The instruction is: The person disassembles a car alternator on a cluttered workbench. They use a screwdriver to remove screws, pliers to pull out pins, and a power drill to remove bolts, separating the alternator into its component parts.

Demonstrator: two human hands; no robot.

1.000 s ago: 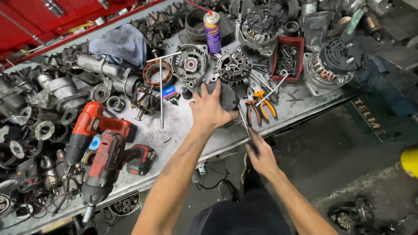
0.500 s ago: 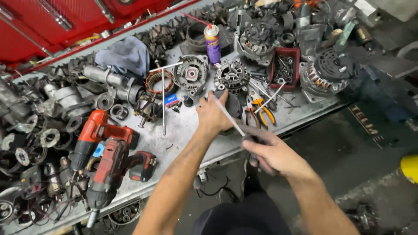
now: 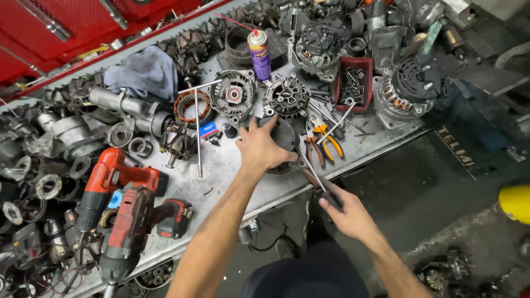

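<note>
Left hand point(image 3: 259, 148) clamped on a dark round alternator part point(image 3: 284, 138), fingers spread over its top, pressing it onto the metal workbench point(image 3: 232, 165) near the front edge. Right hand point(image 3: 348, 215) closed around the handle of a screwdriver point(image 3: 314, 175), just off the bench edge, shaft angled up with tip at the part. Orange-handled pliers point(image 3: 326, 140) just right of the part. Spray can point(image 3: 258, 54) behind it. 2 red cordless drills point(image 3: 124, 204) well left of it.

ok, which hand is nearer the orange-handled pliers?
Left. The left hand rests on the dark round part just left of the orange-handled pliers; the right hand is below them, off the bench edge, holding a slim tool.
</note>
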